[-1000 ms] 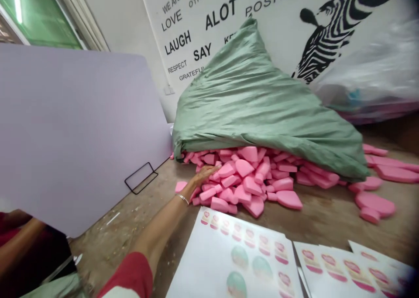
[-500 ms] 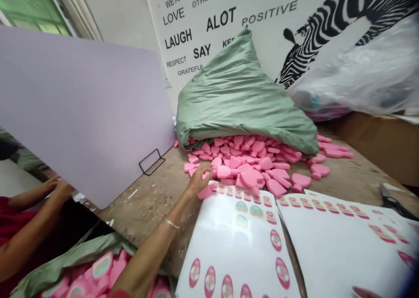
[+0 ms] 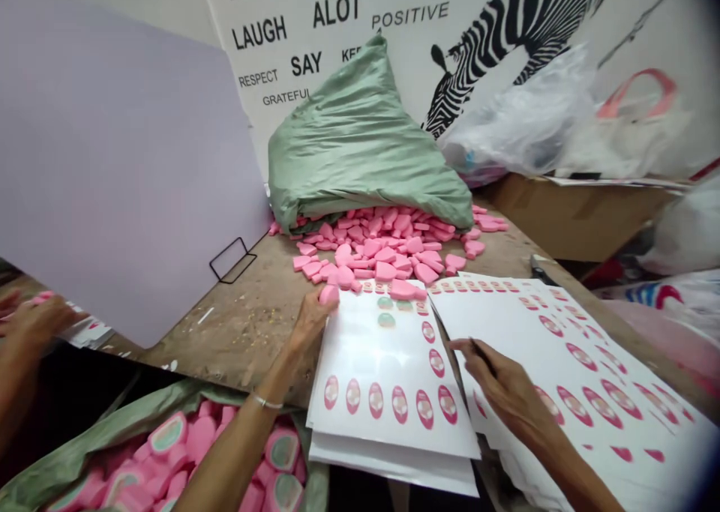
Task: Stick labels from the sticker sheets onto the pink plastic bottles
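My left hand point(image 3: 310, 315) is closed on a small pink paddle-shaped piece point(image 3: 329, 294) at the top left corner of a sticker sheet point(image 3: 371, 354). Pink oval stickers line the sheet's lower and right edges, and a few pale green ones lie near its top. Over the gap between that sheet and a second sticker sheet point(image 3: 495, 321), my right hand point(image 3: 498, 377) has its fingers pinched together. Something thin and dark shows at those fingers, too small to name. Just beyond the sheets lies a heap of pink pieces point(image 3: 385, 254), some overlapping the first sheet's top edge.
A green sack point(image 3: 365, 152) lies behind the heap. Below my left arm, another green sack point(image 3: 101, 429) holds pink pieces with stickers. A pale panel point(image 3: 124, 152) stands at left, with a co-worker's hands point(image 3: 39, 321) beyond it. Dark-handled scissors point(image 3: 543, 270) and a cardboard box point(image 3: 585, 216) are at right.
My left hand has drawn back from the heap with a pink piece. My right hand has come up into view over the sheets. The view has turned right and lower.
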The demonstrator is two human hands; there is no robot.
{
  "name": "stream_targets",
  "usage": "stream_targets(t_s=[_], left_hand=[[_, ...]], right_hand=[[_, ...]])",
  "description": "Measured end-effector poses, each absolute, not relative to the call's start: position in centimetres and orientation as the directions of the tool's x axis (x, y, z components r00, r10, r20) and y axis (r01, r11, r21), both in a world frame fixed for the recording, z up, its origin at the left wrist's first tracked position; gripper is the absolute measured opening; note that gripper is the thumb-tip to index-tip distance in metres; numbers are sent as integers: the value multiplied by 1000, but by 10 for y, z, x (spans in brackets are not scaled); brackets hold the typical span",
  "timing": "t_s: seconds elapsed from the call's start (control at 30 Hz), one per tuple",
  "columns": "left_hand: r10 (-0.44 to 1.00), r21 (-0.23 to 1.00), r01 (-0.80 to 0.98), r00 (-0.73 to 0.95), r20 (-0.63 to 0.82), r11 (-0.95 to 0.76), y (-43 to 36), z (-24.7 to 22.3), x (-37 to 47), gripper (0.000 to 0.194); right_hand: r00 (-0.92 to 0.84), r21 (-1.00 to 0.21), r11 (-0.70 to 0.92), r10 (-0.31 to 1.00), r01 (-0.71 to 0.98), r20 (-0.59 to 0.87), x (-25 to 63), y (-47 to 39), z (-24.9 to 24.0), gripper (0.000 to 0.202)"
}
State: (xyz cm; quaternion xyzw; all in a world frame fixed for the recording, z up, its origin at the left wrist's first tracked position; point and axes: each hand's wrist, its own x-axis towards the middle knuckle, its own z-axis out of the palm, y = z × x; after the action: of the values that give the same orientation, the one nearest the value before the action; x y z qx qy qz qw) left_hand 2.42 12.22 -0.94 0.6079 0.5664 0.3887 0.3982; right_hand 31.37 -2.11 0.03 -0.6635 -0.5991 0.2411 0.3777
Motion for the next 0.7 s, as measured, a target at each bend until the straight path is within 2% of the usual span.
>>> stream_targets(t_s=[0.07, 0.13, 0.23, 0.3, 0.37, 0.57, 0.7], left_hand=[[992, 984, 172, 109, -57, 38, 98, -15, 41, 33], [985, 994, 34, 139, -105, 101, 77, -22, 61, 38], [979, 982, -95, 135, -153, 166, 62, -29, 87, 45], [979, 974, -129, 113, -171, 185, 60, -32, 98, 47], [979, 970, -143, 93, -184, 196, 62, -33, 103, 48], [978, 970, -149, 111, -179, 194, 67, -37, 104, 46], [973, 972, -110, 119, -197, 210, 68, -37, 104, 44]], right_hand=[[89, -783, 36, 989, 621, 116, 302, 1, -3, 39], [59, -727, 60, 989, 684, 138, 289, 27, -10, 36], [36, -526, 114, 963, 843, 267, 274, 64, -25, 28], [13, -423, 135, 945, 896, 327, 269, 80, -36, 22], [0, -391, 143, 939, 909, 344, 269, 88, -46, 20], [-97, -174, 189, 896, 966, 433, 275, 90, -58, 24], [-149, -161, 242, 885, 957, 442, 276, 91, -58, 19]])
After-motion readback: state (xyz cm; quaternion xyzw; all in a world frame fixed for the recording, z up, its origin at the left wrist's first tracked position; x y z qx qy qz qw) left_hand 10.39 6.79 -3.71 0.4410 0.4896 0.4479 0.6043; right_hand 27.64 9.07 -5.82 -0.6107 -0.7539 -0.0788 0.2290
